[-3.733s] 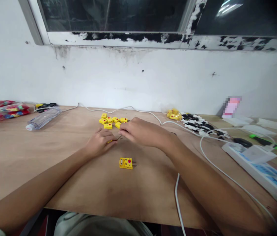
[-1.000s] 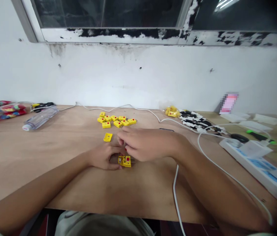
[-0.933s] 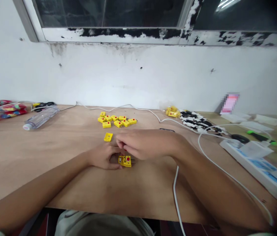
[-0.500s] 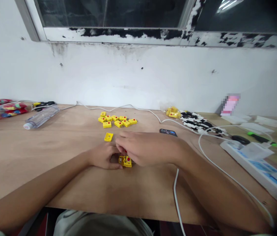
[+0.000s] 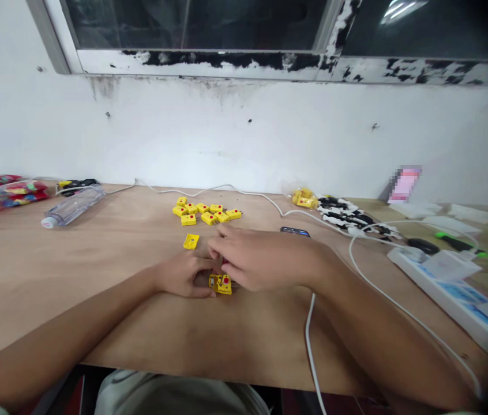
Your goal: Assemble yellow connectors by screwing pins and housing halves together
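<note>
A small yellow plug connector [image 5: 221,284] with a red dot lies on the wooden table, its left part uncovered. My left hand [image 5: 183,275] grips it at its left side, thumb at the near edge and fingers at the far edge. Just above it, my right hand [image 5: 252,256] is closed in a pinch around a small screwdriver [image 5: 225,261]; only a reddish bit of it shows between the fingers. Beyond my hands lies a loose yellow cover [image 5: 191,241]. Farther back sits a group of several yellow connectors [image 5: 208,217] with red dots.
To the left lie a clear bottle [image 5: 75,206] and red plastic bags [image 5: 8,193]. At right are a phone [image 5: 295,231], bagged yellow parts [image 5: 304,197], black-and-white parts [image 5: 348,214], a power strip [image 5: 451,294] and a white cable [image 5: 308,334] crossing the table.
My right hand has lifted slightly and shifted a little right, taking the screwdriver up off the connector. The left hand and the connector have stayed nearly in place.
</note>
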The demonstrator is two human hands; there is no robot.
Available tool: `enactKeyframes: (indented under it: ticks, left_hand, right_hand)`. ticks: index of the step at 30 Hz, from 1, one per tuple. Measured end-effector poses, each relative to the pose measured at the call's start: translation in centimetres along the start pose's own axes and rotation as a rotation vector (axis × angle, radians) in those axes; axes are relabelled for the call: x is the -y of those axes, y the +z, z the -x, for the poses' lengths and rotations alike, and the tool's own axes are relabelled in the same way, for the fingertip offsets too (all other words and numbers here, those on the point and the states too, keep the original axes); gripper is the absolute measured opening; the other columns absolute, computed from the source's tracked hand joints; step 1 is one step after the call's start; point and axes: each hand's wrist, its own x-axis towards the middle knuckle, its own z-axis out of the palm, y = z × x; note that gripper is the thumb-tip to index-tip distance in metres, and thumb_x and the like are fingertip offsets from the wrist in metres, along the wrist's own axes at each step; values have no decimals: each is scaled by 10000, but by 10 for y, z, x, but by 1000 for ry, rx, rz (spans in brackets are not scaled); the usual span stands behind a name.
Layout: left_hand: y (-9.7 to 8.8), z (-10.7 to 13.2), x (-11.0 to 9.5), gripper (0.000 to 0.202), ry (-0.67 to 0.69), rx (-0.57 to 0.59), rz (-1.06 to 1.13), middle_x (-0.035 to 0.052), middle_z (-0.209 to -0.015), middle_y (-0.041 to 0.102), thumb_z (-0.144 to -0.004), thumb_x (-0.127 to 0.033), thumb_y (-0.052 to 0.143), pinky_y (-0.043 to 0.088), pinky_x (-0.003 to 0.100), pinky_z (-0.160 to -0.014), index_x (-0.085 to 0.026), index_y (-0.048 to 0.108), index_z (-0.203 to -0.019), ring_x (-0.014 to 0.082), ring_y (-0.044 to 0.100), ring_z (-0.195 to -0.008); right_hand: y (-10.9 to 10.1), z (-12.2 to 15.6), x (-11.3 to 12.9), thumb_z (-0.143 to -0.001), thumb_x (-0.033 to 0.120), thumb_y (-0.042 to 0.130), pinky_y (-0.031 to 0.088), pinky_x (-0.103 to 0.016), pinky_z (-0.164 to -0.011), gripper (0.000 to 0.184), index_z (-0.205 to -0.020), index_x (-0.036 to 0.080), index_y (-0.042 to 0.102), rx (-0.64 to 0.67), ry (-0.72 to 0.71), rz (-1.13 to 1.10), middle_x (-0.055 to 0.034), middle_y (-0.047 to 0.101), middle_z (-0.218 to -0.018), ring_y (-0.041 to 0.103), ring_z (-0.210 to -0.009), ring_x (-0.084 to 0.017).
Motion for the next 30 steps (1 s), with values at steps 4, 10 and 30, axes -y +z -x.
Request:
enactKeyframes:
  ticks: [4, 10, 30]
  left_hand:
    - [2, 0, 1, 441, -10, -17, -18, 130, -1172, 658, -800, -386, 696, 516, 366, -897, -173, 614, -1178, 275, 634, -1040]
    - [2, 1, 1, 431, 5, -51, -29, 128, -1212, 641, -780, -371, 714, 507, 372, -918, -187, 617, -1157, 283, 614, -1083]
    - [-1, -1, 0, 439, -3, -2, 19, 101, -1115, 684, -805, -377, 707, 506, 337, -893, -204, 616, -1199, 257, 647, -1020]
  right_hand:
    - [2, -4, -1, -868, 81, 500, 360, -252, -627, 138, -936, 146, 601, 9, -89, -3, -78, 657, -962, 570, -764, -152]
    - [3, -10, 4, -938, 205, 453, 350, -286, -621, 189, -911, 140, 628, -79, 0, 32, -107, 676, -902, 596, -776, -199]
    - [1, 0, -2, -886, 126, 481, 364, -250, -588, 160, -978, 144, 611, 1, -19, 14, -97, 660, -1006, 574, -715, -148]
